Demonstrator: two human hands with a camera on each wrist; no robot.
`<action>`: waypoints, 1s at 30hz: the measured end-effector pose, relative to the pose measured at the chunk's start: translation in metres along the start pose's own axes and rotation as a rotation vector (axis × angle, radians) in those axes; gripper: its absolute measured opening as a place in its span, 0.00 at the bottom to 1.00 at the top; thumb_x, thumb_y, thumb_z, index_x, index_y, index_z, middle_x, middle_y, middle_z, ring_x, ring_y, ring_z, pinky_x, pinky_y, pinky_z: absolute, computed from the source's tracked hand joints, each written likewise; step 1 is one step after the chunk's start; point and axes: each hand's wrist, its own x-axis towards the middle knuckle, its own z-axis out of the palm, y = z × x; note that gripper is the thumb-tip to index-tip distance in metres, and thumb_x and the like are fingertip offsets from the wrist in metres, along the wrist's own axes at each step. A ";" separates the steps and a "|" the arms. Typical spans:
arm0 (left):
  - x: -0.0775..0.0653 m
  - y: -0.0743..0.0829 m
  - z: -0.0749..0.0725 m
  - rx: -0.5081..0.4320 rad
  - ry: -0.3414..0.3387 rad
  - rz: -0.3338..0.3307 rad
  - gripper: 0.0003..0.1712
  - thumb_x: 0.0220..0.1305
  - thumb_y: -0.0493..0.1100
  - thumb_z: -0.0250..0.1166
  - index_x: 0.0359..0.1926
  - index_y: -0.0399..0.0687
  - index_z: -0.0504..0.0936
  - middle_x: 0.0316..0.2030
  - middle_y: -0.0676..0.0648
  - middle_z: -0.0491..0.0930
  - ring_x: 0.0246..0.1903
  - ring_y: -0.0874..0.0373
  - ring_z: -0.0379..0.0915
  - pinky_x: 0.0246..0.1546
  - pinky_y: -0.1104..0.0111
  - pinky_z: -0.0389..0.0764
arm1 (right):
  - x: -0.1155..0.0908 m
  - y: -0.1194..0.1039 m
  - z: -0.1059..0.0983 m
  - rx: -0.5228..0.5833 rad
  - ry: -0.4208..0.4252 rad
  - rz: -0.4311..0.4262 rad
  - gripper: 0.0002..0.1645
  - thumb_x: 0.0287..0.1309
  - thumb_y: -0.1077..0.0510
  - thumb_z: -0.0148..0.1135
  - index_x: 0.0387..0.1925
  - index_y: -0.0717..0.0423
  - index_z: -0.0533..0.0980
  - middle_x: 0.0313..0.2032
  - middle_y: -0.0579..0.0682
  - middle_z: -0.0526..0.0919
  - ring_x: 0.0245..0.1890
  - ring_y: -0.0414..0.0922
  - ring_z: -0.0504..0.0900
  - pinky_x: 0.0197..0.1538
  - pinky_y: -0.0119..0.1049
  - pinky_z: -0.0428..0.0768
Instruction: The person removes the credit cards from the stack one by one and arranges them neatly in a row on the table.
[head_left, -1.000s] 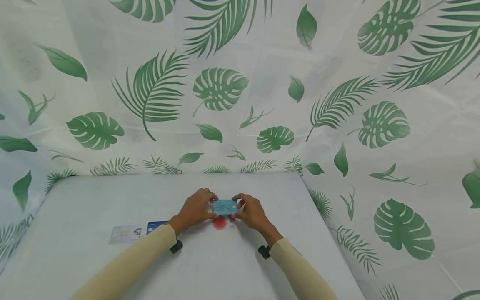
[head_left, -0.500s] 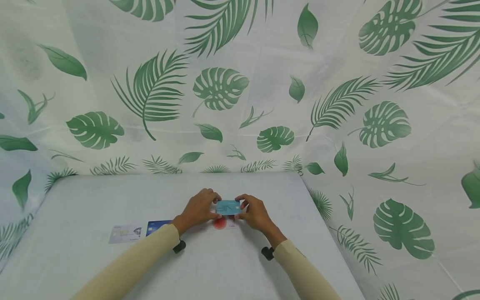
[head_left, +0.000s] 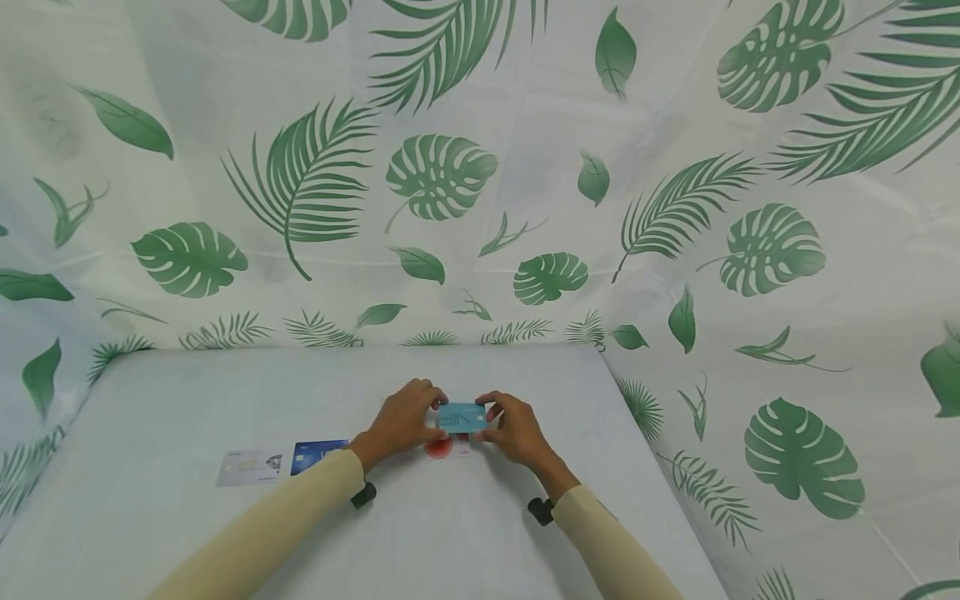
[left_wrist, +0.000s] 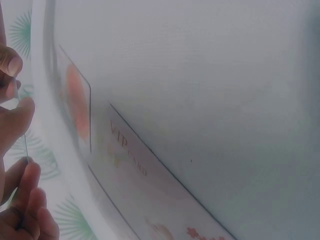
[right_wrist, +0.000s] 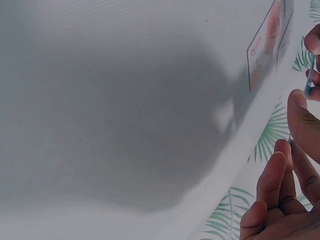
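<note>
A light blue plastic card [head_left: 462, 417] is held up above the table, its lettered face toward the head camera. My left hand [head_left: 401, 421] pinches its left end between thumb and fingers. At the other end, my right hand [head_left: 519, 429] pinches it the same way. Both wrist views show the card nearly edge-on. Just below it on the table lies a card with a red circle [head_left: 438, 448], partly covered by the held card. A pinkish card lettered VIP [left_wrist: 145, 170] lies beside that one in the left wrist view; in the head view my left hand and arm mostly hide it.
Further left on the white table [head_left: 450, 533] lie a dark blue card [head_left: 309, 455], partly behind my left sleeve, and a pale grey card [head_left: 249, 467]. A leaf-patterned sheet [head_left: 480, 192] rises behind the table and along its right side.
Both hands have shifted slightly to the right with the light blue card between them. More of the dark blue card shows beside my left sleeve. The cards on the table have stayed put.
</note>
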 end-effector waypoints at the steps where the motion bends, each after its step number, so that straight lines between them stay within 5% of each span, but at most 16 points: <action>1: 0.000 0.001 0.000 -0.002 -0.002 0.000 0.28 0.53 0.52 0.85 0.53 0.51 0.87 0.39 0.50 0.81 0.40 0.59 0.69 0.42 0.66 0.78 | -0.001 0.001 0.000 0.000 0.002 -0.001 0.34 0.49 0.66 0.83 0.58 0.49 0.82 0.37 0.48 0.82 0.33 0.42 0.75 0.37 0.31 0.74; 30: 0.008 0.021 0.017 0.006 0.020 0.051 0.29 0.52 0.52 0.85 0.53 0.50 0.87 0.40 0.53 0.81 0.42 0.60 0.72 0.46 0.65 0.81 | -0.014 0.022 -0.013 0.013 0.026 0.044 0.33 0.50 0.65 0.83 0.59 0.48 0.82 0.38 0.49 0.83 0.35 0.43 0.74 0.37 0.32 0.72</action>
